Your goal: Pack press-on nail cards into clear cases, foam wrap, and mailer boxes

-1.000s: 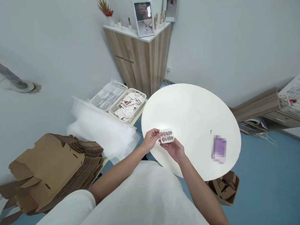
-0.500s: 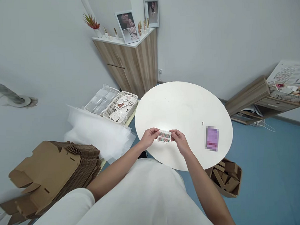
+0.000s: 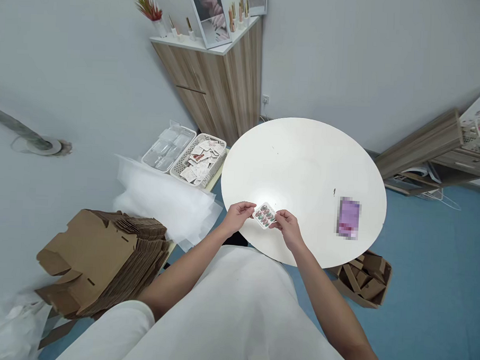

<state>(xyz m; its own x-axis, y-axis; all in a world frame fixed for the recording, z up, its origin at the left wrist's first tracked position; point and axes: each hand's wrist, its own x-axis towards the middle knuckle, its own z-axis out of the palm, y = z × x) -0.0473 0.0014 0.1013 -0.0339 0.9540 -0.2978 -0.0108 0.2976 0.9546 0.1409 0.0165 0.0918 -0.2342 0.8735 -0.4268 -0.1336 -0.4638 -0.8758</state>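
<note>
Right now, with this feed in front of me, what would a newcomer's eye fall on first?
Probably the broad white table in the middle, and the small card of pink and green nail-shaped pieces held between the left hand and the right hand above its near side. Next might come the pixelated purple patch on the table's right side and the brown cardboard stack at lower left.

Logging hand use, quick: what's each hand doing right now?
Left hand: closed, holding the left edge of the nail card.
Right hand: closed, holding the card's right edge.
</note>
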